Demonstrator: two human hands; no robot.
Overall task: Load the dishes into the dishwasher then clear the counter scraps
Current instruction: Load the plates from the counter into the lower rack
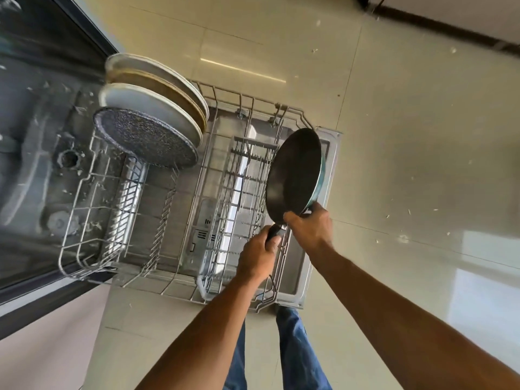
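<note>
A dark frying pan (294,175) with a teal outer wall stands on edge over the right side of the pulled-out wire rack (180,280). My left hand (257,256) grips its black handle from below. My right hand (309,228) holds the pan's lower rim where the handle joins. At the rack's far left several plates stand upright: white plates (157,80), a white one (152,108) and a speckled grey plate (146,137) in front.
The dishwasher's open door (323,235) lies flat under the rack, with the dark tub (36,122) at the left. A white cutlery basket (225,220) sits in the rack beside the pan. Beige floor tiles (408,136) carry small scraps. My legs in jeans (295,353) stand by the door's near edge.
</note>
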